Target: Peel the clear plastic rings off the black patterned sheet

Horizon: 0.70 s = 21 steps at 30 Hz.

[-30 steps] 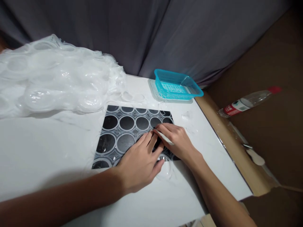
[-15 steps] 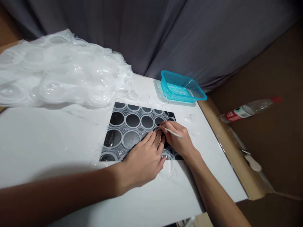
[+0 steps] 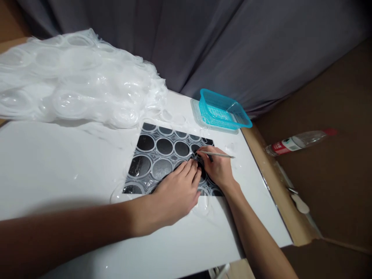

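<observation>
A clear plastic sheet with rows of round, white-rimmed shapes lies over a black rectangular mat [image 3: 164, 146] on the white table. My left hand [image 3: 178, 190] rests flat on its lower part, fingers stretched out and holding nothing. Just right of those fingertips, my right hand [image 3: 218, 167] pinches a slender, pale, pen-like tool [image 3: 222, 155]. Its inner end meets the sheet near one of the round shapes; I cannot make out the tip. Both hands cover part of the sheet.
A big heap of clear plastic sheets [image 3: 78, 81] stands at the back left. Behind the mat, a blue basket [image 3: 225, 110] sits on a pale perforated tray [image 3: 195, 112]. A plastic bottle [image 3: 300, 142] and a white-handled tool [image 3: 300, 203] lie beyond the table's right edge.
The pen-like tool has swung, its outer end now higher and further right. My right hand has turned slightly with it. My left hand stays flat on the sheet; the whole view has shifted a little.
</observation>
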### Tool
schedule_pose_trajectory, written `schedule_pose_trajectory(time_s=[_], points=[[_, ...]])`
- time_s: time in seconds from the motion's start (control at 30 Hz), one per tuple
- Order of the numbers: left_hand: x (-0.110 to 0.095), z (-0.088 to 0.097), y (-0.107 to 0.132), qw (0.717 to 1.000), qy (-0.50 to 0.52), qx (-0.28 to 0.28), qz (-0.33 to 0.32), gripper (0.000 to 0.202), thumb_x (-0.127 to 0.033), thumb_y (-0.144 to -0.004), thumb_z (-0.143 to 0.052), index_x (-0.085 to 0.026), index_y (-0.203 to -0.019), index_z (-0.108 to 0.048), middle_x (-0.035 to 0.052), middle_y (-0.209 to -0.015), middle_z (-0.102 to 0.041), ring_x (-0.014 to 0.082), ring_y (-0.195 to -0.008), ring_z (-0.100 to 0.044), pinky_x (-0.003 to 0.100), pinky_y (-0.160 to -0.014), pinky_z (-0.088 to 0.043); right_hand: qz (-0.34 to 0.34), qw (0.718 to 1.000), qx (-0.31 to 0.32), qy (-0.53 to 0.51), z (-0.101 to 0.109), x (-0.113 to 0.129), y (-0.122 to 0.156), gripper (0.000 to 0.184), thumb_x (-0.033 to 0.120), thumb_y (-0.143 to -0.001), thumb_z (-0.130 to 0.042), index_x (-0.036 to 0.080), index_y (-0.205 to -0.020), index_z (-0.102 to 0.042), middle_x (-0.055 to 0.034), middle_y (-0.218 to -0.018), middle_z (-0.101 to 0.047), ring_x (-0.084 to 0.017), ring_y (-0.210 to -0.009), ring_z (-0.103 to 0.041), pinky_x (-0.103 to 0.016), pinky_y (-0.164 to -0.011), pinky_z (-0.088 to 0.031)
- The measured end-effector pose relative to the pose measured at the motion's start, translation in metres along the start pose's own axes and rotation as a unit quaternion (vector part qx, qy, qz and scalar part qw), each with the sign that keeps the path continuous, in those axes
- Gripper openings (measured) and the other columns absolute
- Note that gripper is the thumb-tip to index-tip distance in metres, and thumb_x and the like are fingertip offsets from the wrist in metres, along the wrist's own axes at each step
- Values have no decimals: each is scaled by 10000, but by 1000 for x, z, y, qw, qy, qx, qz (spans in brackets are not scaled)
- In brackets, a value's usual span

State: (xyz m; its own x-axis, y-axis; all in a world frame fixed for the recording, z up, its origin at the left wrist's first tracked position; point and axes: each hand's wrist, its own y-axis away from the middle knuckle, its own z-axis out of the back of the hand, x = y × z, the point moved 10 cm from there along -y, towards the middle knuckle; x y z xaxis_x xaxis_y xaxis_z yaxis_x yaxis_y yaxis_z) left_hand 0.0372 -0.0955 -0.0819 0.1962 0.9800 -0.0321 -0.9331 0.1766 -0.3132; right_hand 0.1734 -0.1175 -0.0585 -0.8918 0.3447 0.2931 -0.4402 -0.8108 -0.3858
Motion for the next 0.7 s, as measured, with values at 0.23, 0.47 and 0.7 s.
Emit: schedule_pose_trajectory(time_s=[0.23, 0.47, 0.7], points=[[1, 2, 0, 1000, 11, -12, 7, 662, -420, -1145, -464, 57, -1602, -508, 319, -1639, -504, 419, -1548, -490, 516, -1304, -328, -10, 1000, -3, -22, -2, -4, -2, 229, 327, -1145, -534, 218, -1061, -716, -84, -1064, -795, -236, -994, -749, -367, -885, -567], [-1, -2, 1, 1000, 21, -6, 9, 669, -391, -1089, -578, 49, -1591, -519, 313, -1639, -509, 414, -1563, -469, 527, -1321, -306, 12, 999, -12, 47, -1, -1, 1, 222, 294, -1145, -526, 210, -1047, -708, -91, -1007, -780, -234, -947, -721, -353, -843, -528], [-1, 1, 0, 1000, 20, 0, 9, 650, -380, -1124, -509, 65, -1598, -508, 333, -1655, -475, 440, -1570, -459, 530, -1310, -319, -35, 999, -25, 2, 5, -2, -2, 248, 356, -1131, -570, 207, -1015, -731, -87, -1007, -790, -231, -885, -729, -344, -791, -517]])
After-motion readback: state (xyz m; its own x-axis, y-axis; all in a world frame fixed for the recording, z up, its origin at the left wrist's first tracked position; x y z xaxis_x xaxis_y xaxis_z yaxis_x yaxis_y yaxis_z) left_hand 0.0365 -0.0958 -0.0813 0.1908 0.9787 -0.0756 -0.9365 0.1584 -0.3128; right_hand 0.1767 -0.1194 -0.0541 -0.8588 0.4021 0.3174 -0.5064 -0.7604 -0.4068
